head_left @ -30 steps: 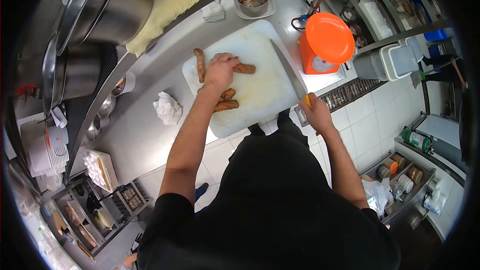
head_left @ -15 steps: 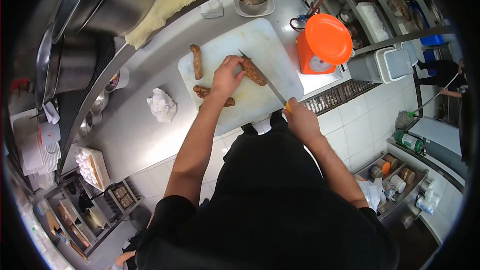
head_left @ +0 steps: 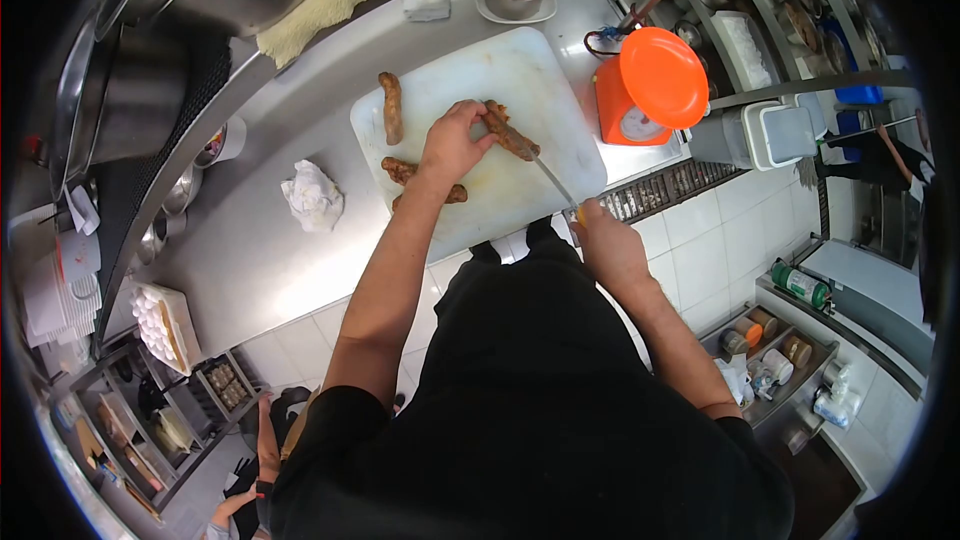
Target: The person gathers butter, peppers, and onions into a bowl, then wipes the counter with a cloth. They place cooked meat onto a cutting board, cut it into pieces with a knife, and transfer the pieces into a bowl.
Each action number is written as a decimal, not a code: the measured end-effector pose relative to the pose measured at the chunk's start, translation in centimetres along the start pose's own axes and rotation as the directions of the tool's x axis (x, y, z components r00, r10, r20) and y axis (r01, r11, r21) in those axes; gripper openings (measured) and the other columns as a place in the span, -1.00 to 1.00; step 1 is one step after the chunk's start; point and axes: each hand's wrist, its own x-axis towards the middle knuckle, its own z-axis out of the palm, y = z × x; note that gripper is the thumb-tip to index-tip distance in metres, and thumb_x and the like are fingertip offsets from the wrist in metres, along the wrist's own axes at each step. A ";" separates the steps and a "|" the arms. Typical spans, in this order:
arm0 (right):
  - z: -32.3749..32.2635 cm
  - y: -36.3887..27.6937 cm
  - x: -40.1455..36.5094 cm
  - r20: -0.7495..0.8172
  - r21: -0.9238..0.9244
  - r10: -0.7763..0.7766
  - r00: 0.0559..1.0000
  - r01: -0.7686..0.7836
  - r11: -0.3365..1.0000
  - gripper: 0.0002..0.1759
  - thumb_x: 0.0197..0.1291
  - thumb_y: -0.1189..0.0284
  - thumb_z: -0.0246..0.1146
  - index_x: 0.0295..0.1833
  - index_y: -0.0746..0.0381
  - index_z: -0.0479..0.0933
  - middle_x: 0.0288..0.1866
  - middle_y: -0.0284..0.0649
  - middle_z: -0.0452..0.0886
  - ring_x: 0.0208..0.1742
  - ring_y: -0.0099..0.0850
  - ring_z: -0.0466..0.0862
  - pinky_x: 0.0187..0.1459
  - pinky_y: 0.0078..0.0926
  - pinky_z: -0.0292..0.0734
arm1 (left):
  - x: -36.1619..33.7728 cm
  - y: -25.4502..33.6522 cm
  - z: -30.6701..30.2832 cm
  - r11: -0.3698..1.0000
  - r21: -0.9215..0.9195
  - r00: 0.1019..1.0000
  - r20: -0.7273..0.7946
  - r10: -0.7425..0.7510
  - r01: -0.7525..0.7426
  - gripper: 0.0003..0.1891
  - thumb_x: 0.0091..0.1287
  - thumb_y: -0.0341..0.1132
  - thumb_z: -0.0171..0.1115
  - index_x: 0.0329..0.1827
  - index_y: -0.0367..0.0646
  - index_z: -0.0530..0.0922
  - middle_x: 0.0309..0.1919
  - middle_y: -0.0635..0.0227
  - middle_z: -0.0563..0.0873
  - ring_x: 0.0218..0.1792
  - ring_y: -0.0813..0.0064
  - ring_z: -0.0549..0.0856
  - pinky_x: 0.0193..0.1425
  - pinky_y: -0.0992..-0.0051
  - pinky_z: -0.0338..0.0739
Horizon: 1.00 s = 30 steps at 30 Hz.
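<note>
Left hand (head_left: 452, 145) pinching, right hand (head_left: 610, 245) fisted

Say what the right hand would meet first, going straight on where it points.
Beyond the yellow-handled knife it grips, probably the brown cooked sausage that the left hand pinches.

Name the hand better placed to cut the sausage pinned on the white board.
Right: the right hand grips the yellow-handled knife, blade on the brown sausage; the left hand only steadies it.

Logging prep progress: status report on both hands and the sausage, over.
Left hand pinning sausage on cutting board. Right hand gripping knife, blade on that sausage. Spare sausages clear of the blade.
</note>
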 end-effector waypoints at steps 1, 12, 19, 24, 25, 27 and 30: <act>-0.2 0.0 0.0 0.001 0.000 -0.004 1.000 0.004 1.000 -0.64 0.54 0.24 0.21 0.13 0.32 0.40 -0.08 0.11 0.75 -0.14 0.09 0.80 -0.14 0.03 0.73 | -0.1 0.0 0.0 1.000 -0.010 1.000 -0.007 -0.003 0.003 -0.51 0.20 -0.38 0.61 0.17 -0.25 0.62 0.12 0.14 0.76 0.09 0.23 0.81 0.25 0.33 0.74; -1.2 -0.7 0.2 0.087 -0.038 0.041 0.995 -0.038 0.999 -0.70 0.56 0.27 0.19 0.05 0.30 0.35 -0.19 0.14 0.74 -0.17 0.13 0.79 -0.17 0.08 0.70 | -0.4 0.7 0.6 0.997 0.035 0.997 -0.045 -0.069 0.071 -0.48 0.18 -0.33 0.64 0.17 -0.27 0.62 0.14 0.15 0.75 0.11 0.22 0.80 0.26 0.33 0.74; -0.4 -1.0 2.4 0.046 -0.094 -0.049 0.998 0.054 0.994 -0.72 0.58 0.29 0.16 0.04 0.31 0.33 -0.26 0.13 0.74 -0.22 0.15 0.79 -0.19 0.07 0.71 | -0.3 0.7 0.8 0.995 0.071 0.997 -0.055 -0.059 0.063 -0.48 0.16 -0.32 0.65 0.15 -0.28 0.63 0.11 0.14 0.75 0.08 0.20 0.80 0.24 0.33 0.73; 0.5 -1.4 5.3 0.034 -0.119 -0.083 0.996 0.087 0.989 -0.72 0.60 0.28 0.14 0.05 0.30 0.33 -0.24 0.12 0.75 -0.21 0.12 0.81 -0.19 0.03 0.73 | 0.0 0.4 1.0 0.989 0.132 0.996 -0.070 -0.059 0.068 -0.47 0.13 -0.27 0.68 0.12 -0.26 0.65 0.09 0.16 0.77 0.06 0.22 0.81 0.19 0.31 0.73; 0.6 -1.5 5.4 0.035 -0.118 -0.081 0.996 0.084 0.989 -0.72 0.60 0.28 0.13 0.05 0.30 0.33 -0.24 0.11 0.75 -0.20 0.12 0.81 -0.19 0.02 0.73 | -0.1 0.4 1.1 0.986 0.151 0.995 -0.069 -0.065 0.075 -0.47 0.12 -0.26 0.68 0.12 -0.26 0.66 0.08 0.16 0.77 0.05 0.22 0.81 0.18 0.30 0.73; 0.6 -1.5 5.2 0.029 -0.137 -0.083 0.996 0.086 0.987 -0.72 0.60 0.27 0.12 0.05 0.30 0.33 -0.24 0.11 0.76 -0.20 0.12 0.81 -0.18 0.02 0.73 | 0.1 0.4 1.2 0.984 0.160 0.995 -0.079 -0.067 0.079 -0.46 0.12 -0.25 0.68 0.12 -0.25 0.66 0.07 0.17 0.77 0.05 0.24 0.81 0.16 0.30 0.72; 1.1 -0.7 4.5 -0.007 -0.147 -0.128 0.992 0.125 0.981 -0.69 0.60 0.26 0.14 0.07 0.31 0.32 -0.29 0.07 0.74 -0.25 0.11 0.80 -0.23 0.04 0.71 | 0.1 0.5 1.4 0.982 0.167 0.994 -0.076 -0.076 0.088 -0.46 0.11 -0.25 0.68 0.12 -0.25 0.67 0.07 0.18 0.78 0.06 0.25 0.81 0.17 0.30 0.71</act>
